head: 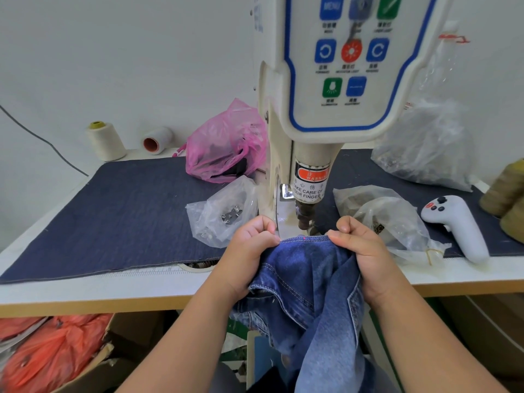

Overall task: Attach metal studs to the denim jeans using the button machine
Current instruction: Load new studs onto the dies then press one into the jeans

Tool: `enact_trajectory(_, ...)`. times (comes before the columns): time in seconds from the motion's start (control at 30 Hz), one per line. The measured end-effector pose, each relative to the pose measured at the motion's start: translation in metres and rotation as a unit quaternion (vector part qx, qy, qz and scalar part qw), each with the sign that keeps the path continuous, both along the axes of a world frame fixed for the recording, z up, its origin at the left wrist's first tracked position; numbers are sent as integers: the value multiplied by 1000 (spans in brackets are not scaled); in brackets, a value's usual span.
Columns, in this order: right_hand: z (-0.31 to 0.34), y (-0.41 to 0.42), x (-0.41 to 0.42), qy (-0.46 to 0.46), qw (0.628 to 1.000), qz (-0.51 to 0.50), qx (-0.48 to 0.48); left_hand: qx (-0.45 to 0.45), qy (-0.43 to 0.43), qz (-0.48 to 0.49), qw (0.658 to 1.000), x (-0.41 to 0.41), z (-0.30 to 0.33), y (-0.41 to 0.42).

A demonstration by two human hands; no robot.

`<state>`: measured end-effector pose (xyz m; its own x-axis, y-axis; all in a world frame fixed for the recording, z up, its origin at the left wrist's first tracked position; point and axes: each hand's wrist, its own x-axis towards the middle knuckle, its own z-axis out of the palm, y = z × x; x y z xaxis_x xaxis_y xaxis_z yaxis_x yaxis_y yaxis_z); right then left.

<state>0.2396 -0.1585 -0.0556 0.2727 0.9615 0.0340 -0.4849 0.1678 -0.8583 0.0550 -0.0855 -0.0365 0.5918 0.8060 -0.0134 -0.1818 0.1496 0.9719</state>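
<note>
Blue denim jeans point(306, 282) hang from the table's front edge, their top hem stretched just below the punch of the cream button machine point(306, 177). My left hand point(252, 251) grips the hem's left side with curled fingers. My right hand point(360, 248) grips the right side the same way. A small pink mark sits on the hem between the hands. A clear bag with metal studs point(224, 214) lies left of the machine. Another clear bag of small parts point(394, 225) lies to the right.
A dark denim mat point(119, 211) covers the white table. At the back stand a pink plastic bag point(226, 146), two thread spools point(105, 141) and a large clear bag point(428, 146). A white controller point(456, 225) lies at right. Orange bags in a cardboard box point(51, 355) sit under the table.
</note>
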Motion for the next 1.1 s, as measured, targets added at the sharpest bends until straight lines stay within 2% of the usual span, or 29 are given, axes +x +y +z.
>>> enact_trajectory(1.1, -1, 1, 0, -34, 999, -14, -3, -15, 2, 14, 1000, 2, 0, 0)
